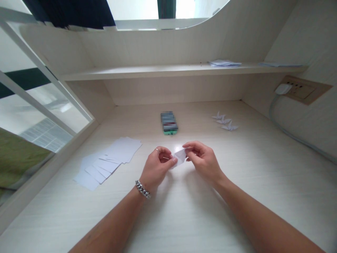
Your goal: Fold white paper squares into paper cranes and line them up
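Observation:
Between my two hands, a small folded piece of white paper (180,157) is held just above the desk. My left hand (158,165), with a ring and a chain bracelet (142,189) on the wrist, pinches its left edge between thumb and fingers. On the opposite side, my right hand (201,160) grips the upper right corner of the paper. Fingertips cover both ends of the paper. Several folded paper cranes (229,126) stand in a group beyond my right hand. Loose white paper sheets (126,149) lie spread out to the left of my left hand.
A phone (169,122) with a blurred screen and green lower edge lies behind my hands. Stacked papers (224,63) rest on the shelf (158,71). A white plug (283,89) sits in the wall socket at right, its cable (297,140) running down along the wall.

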A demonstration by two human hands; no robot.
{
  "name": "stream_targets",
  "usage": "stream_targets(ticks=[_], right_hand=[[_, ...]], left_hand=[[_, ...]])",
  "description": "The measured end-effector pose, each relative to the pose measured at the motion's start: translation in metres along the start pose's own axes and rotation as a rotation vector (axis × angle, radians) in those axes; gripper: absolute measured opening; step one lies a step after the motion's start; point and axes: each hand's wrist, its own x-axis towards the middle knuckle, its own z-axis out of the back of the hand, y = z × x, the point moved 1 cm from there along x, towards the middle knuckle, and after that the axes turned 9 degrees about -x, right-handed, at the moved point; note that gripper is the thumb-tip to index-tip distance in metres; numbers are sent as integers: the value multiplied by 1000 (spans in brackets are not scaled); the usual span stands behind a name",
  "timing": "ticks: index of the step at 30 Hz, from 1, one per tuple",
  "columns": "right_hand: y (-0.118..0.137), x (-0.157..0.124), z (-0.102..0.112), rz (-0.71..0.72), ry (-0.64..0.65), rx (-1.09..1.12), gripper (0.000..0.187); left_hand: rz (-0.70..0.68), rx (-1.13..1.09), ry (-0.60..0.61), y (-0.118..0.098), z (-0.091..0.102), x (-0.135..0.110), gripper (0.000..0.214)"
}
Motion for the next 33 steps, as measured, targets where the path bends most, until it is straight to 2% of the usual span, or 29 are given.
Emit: stream_targets(ticks=[6,10,12,18,21,27,30,33], right_hand=[[1,0,-3,-40,60,14,19],[2,-1,-6,-104,123,160,49],[1,-1,-7,-158,130,230,57],[1,1,-8,-199,102,312,62],[1,1,-9,-236,109,337,63],[2,-1,-8,-210,173,258,55],[2,-1,-7,-206,195,205,56],[2,0,-8,-242,184,241,57]], left_hand=[[-6,-19,21,0,-1,-1,34],[-49,-20,38,-2,-2,-3,32],[-55,-11,45,-2,-2,-3,31],[10,99,148,1,-3,-3,23],[-12,136,148,2,-3,-3,24],[-8,113,184,-2,-3,-2,23],[-16,118,182,-3,-3,-2,22],[-61,143,122,-1,-2,-2,23]])
